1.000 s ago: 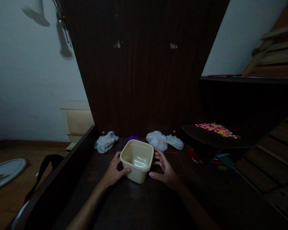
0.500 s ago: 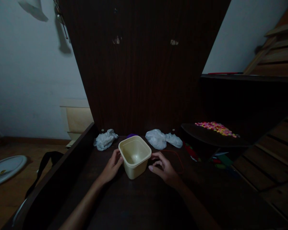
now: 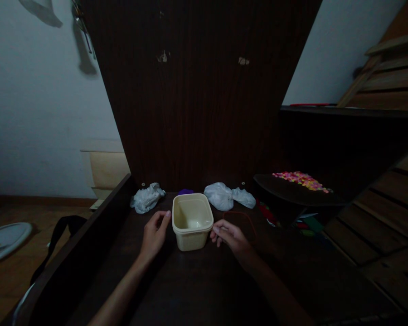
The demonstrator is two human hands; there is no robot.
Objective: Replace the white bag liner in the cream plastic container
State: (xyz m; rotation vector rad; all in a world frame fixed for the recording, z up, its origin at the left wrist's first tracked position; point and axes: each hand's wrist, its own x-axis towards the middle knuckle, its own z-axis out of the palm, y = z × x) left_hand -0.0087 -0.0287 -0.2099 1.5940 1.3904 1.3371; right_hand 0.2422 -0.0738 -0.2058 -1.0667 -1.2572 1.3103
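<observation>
A cream, square plastic tub stands upright on the dark wooden desktop, its open top showing a bare inside. Just left of it is my left hand, a small gap away, with fingers stretched and thumb apart from the palm, holding nothing. My right hand rests by the tub's right front corner. Its fingers are loosely bent and the fingertips are at or very near the tub's wall; whether they touch is hard to tell.
Behind the tub lie a crumpled white plastic bag, a purple item and a knotted white bag. A thin red cord curves on the desktop. Pink and yellow pieces cover a corner shelf at right. A raised side board borders the left.
The tub has turned from a slanted position to face me nearly squarely. My left hand has come away from its side, and my right fingers have drawn closer together.
</observation>
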